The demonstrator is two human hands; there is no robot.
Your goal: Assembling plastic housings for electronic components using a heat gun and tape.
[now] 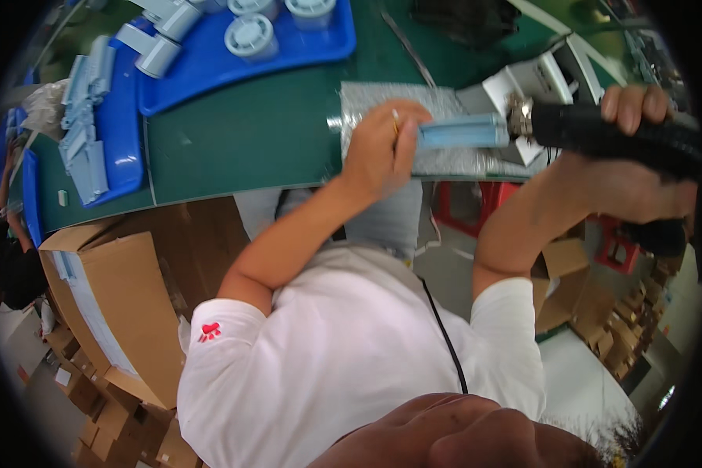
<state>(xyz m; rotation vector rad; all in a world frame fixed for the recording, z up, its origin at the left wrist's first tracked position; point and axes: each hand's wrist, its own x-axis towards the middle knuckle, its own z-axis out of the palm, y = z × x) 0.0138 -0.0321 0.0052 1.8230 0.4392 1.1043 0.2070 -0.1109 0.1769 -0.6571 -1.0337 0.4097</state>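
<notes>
My left hand (380,148) is closed around one end of a light blue, elongated plastic part (462,131). Its other end points at the metal nose (520,117) of a black hand-held tool (593,129), and the two look close to touching. My right hand (636,183) grips that tool, with fingertips showing over its upper side. Beneath the part lies a silvery, crinkled mat (444,162) on the green table (226,140). Partly behind the tool stands a white and grey device (542,78). I cannot make out the tool's exact kind.
Blue trays (320,51) at the back left hold light blue round pieces (250,37) and long light blue parts (86,156). An open cardboard box (125,304) stands below the table's left edge. Red stools (476,209) are under the table; stacked cartons (636,312) lie right.
</notes>
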